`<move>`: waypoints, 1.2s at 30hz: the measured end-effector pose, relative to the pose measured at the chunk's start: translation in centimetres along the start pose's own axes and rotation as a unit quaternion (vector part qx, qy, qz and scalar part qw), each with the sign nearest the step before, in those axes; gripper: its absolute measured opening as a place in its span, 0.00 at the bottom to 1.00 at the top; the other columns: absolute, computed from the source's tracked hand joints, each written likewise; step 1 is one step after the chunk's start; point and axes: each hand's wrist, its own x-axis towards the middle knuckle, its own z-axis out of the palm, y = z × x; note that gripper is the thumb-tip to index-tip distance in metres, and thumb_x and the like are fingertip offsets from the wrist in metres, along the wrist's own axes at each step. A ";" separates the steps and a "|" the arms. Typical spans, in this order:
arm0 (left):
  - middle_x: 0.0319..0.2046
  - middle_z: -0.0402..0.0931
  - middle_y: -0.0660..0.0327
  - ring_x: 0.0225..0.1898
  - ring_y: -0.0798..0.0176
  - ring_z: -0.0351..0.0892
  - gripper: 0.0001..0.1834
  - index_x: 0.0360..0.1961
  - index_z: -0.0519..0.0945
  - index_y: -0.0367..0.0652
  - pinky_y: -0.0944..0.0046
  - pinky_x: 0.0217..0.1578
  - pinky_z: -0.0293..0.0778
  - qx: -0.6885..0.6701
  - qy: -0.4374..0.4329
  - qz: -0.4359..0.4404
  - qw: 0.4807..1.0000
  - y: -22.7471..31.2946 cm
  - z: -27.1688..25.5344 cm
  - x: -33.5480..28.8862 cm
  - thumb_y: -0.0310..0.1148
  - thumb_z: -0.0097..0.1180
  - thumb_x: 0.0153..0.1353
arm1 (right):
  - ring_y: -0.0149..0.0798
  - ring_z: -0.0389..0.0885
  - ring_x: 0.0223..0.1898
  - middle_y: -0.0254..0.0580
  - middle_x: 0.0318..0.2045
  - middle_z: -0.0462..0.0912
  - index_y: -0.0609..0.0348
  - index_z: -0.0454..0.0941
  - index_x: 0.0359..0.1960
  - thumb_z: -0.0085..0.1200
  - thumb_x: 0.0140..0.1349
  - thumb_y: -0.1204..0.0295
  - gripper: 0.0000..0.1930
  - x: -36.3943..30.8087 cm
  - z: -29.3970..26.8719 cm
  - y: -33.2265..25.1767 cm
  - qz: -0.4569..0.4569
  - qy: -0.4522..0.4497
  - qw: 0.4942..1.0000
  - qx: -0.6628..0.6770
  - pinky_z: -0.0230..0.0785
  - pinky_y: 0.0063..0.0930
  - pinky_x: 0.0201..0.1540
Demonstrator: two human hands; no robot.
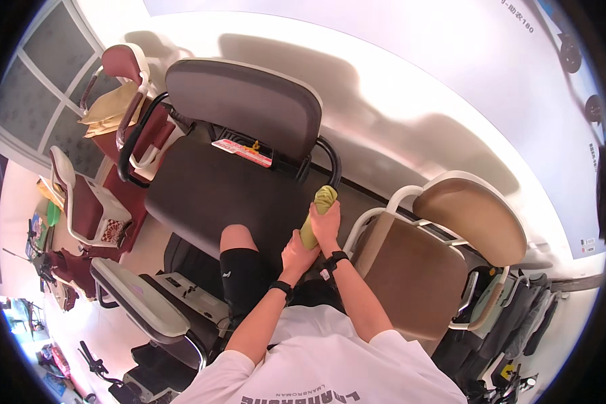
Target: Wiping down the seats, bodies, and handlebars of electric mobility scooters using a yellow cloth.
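A yellow-green cloth is bunched into a long roll at the front end of the black armrest on the right side of the dark padded seat. The cloth appears wrapped around the armrest, and what lies inside it is hidden. My right hand grips its upper part, fingers closed. Lower down, my left hand is closed around the bottom end. Both wrists wear black bands.
To my right stands a brown seat with a pale frame. A red and white card lies at the base of the dark backrest. Maroon seats stand at left, and a white-edged seat is at lower left.
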 end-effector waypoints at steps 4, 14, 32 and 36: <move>0.38 0.83 0.43 0.41 0.36 0.84 0.31 0.46 0.71 0.39 0.45 0.42 0.81 -0.013 0.058 0.043 0.997 -1.7 0.9 -1.1 0.48 0.72 0.53 | 0.65 0.77 0.53 0.64 0.50 0.77 0.69 0.67 0.56 0.68 0.58 0.58 0.33 -0.6 -0.4 0.2 -0.037 -0.032 0.997 0.058 0.70 0.52 0.56; 0.43 0.81 0.33 0.46 0.33 0.83 0.35 0.51 0.67 0.33 0.42 0.43 0.81 -0.030 -0.073 0.008 0.997 -1.4 -1.6 -0.6 0.48 0.71 0.57 | 0.59 0.82 0.50 0.59 0.47 0.82 0.65 0.73 0.53 0.68 0.59 0.61 0.27 -2.6 -3.2 0.1 -0.085 -0.051 0.995 0.024 0.73 0.46 0.53; 0.56 0.68 0.36 0.53 0.33 0.67 0.23 0.62 0.66 0.24 0.42 0.58 0.66 0.039 -0.043 0.205 0.977 -10.5 -1.1 -4.8 0.32 0.44 0.73 | 0.67 0.85 0.44 0.70 0.37 0.84 0.73 0.73 0.49 0.66 0.57 0.43 0.39 -6.3 -6.5 1.0 0.006 -0.198 0.979 0.045 0.77 0.51 0.46; 0.59 0.67 0.36 0.56 0.33 0.67 0.27 0.63 0.67 0.26 0.43 0.61 0.65 0.064 -0.097 0.116 0.986 -12.2 -1.4 -7.9 0.38 0.47 0.73 | 0.65 0.85 0.46 0.69 0.40 0.84 0.74 0.73 0.51 0.66 0.58 0.42 0.40 -10.1 -6.9 3.9 -0.005 -0.231 0.973 -0.010 0.77 0.49 0.49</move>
